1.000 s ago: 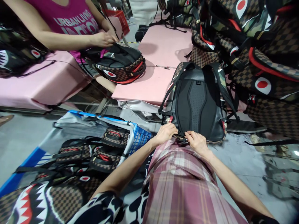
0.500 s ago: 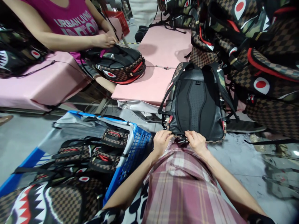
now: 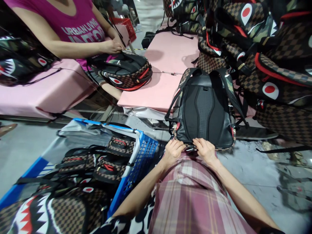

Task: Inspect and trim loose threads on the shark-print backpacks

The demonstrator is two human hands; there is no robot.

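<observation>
A black and checkered backpack (image 3: 203, 107) lies with its padded back panel up, its far part on the pink table and its bottom edge against my plaid apron (image 3: 192, 195). My left hand (image 3: 174, 150) is closed on the bottom edge, left of the middle. Just to the right, my right hand (image 3: 204, 149) grips the same edge, fingertips on top. A small dark metallic piece (image 3: 191, 148) shows between the hands; I cannot make out what it is. The shoulder straps fall loosely to both sides.
A blue crate (image 3: 146, 152) with several checkered bags stands at lower left. Across the pink table (image 3: 165, 58), a co-worker's hands (image 3: 115, 45) rest on another backpack (image 3: 131, 70). Stacked backpacks (image 3: 273, 74) crowd the right side. A thin tool (image 3: 169, 73) lies on the table.
My left hand has slid slightly right along the backpack's bottom edge, closer to my right hand. My right hand stays almost where it was. The view has shifted slightly.
</observation>
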